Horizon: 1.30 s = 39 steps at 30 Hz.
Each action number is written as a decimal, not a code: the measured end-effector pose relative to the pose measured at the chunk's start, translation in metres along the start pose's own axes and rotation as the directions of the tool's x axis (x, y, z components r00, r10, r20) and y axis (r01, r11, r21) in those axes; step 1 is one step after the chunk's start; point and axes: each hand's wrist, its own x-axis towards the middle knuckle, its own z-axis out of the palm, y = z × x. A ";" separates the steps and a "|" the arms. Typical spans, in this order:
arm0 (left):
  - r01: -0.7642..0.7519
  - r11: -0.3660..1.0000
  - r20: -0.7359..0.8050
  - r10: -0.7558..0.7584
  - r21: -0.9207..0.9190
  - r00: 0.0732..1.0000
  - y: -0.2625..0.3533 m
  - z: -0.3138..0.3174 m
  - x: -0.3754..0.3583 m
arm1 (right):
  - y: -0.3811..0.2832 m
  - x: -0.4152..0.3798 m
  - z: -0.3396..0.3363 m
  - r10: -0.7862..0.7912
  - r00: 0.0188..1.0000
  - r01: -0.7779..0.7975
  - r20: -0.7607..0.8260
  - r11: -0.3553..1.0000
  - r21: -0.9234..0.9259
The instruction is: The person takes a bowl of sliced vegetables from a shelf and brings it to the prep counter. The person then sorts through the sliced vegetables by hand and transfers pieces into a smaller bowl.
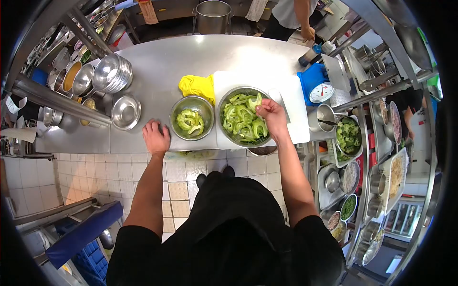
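My right hand (273, 114) is closed over the right rim of a large metal colander (223, 125), pinching a pale green vegetable slice (255, 102). Curved green slices (240, 119) fill much of that colander, which stands on a white cutting board (296, 121). To its left a smaller steel bowl (206, 107) holds fewer slices (189, 121). My left hand (156, 137) rests on the steel table's front edge, left of the smaller bowl, fingers apart and holding nothing.
A yellow cloth (196, 86) lies behind the smaller bowl. Stacked steel bowls (112, 73) and a single bowl (126, 112) are at the left. A blue scale (312, 88) stands at the right, near a shelf with broccoli (348, 136). Another person (291, 19) stands beyond the steel table (152, 62).
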 end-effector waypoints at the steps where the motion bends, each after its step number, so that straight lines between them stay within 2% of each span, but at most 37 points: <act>1: 0.000 1.000 0.004 0.000 -0.003 1.000 0.000 0.000 0.000 | -0.005 -0.001 0.005 -0.006 1.000 0.006 0.016 1.000 0.013; 5: -0.008 1.000 -0.006 0.008 -0.002 1.000 0.000 0.000 0.000 | -0.030 -0.006 0.021 -0.060 0.996 0.057 0.063 0.998 0.036; 8: -0.004 1.000 -0.002 0.004 0.001 1.000 0.001 0.000 0.001 | -0.041 -0.011 0.022 -0.121 0.990 0.129 0.069 0.985 -0.115; 11: 0.002 1.000 -0.003 -0.002 0.007 1.000 0.002 0.000 0.000 | -0.029 -0.022 0.018 -0.138 0.987 0.159 0.085 0.923 -0.350; 14: 0.002 1.000 -0.006 -0.002 0.004 1.000 0.001 0.000 0.002 | -0.021 -0.038 0.013 -0.149 0.964 0.256 0.219 0.731 -0.632; 15: -0.002 1.000 -0.010 0.002 0.006 1.000 0.000 0.000 0.002 | -0.014 -0.040 0.009 -0.185 0.951 0.304 0.246 0.696 -0.651; 18: -0.015 1.000 -0.010 0.015 -0.006 1.000 0.000 0.000 0.001 | -0.006 -0.040 -0.008 -0.298 0.954 0.238 0.032 0.687 -0.687; 19: -0.016 1.000 -0.009 0.016 -0.020 1.000 -0.001 0.001 0.001 | -0.009 -0.038 -0.016 -0.244 0.970 0.171 -0.006 0.694 -0.699; 22: -0.026 0.999 -0.017 0.026 -0.024 1.000 -0.002 0.003 0.002 | -0.016 -0.045 -0.032 -0.219 0.968 0.183 0.120 0.297 -0.937; 23: -0.033 0.999 -0.021 0.033 -0.019 0.999 -0.002 0.004 0.001 | -0.009 -0.049 -0.030 -0.162 0.978 0.169 0.134 0.225 -0.960; 24: -0.040 0.999 -0.025 0.039 -0.022 0.999 -0.002 0.005 0.001 | 0.008 -0.051 -0.029 -0.237 0.950 0.231 0.203 0.095 -0.968; 27: -0.044 0.999 -0.027 0.043 -0.027 0.999 -0.003 0.004 0.002 | 0.026 -0.057 -0.017 -0.236 0.949 0.240 0.207 0.120 -0.963; 31: -0.031 1.000 -0.019 0.031 0.002 0.999 -0.001 0.001 0.000 | 0.024 -0.049 -0.020 -0.239 0.966 0.176 0.103 0.311 -0.934; 34: -0.040 0.999 -0.024 0.040 0.007 0.999 -0.001 0.005 0.002 | 0.014 -0.043 -0.017 -0.220 0.971 0.179 0.092 0.419 -0.890; 35: -0.040 0.999 -0.024 0.040 0.006 0.999 0.000 0.004 0.002 | 0.010 -0.040 -0.015 -0.182 0.975 0.195 0.127 0.430 -0.882; 38: -0.021 1.000 -0.015 0.022 0.016 1.000 0.003 -0.001 0.001 | -0.004 -0.040 -0.011 -0.223 0.965 0.227 0.136 0.452 -0.863; 39: -0.013 1.000 -0.009 0.013 0.022 1.000 0.004 -0.002 0.000 | -0.006 -0.041 -0.012 -0.151 0.977 0.197 0.151 0.365 -0.910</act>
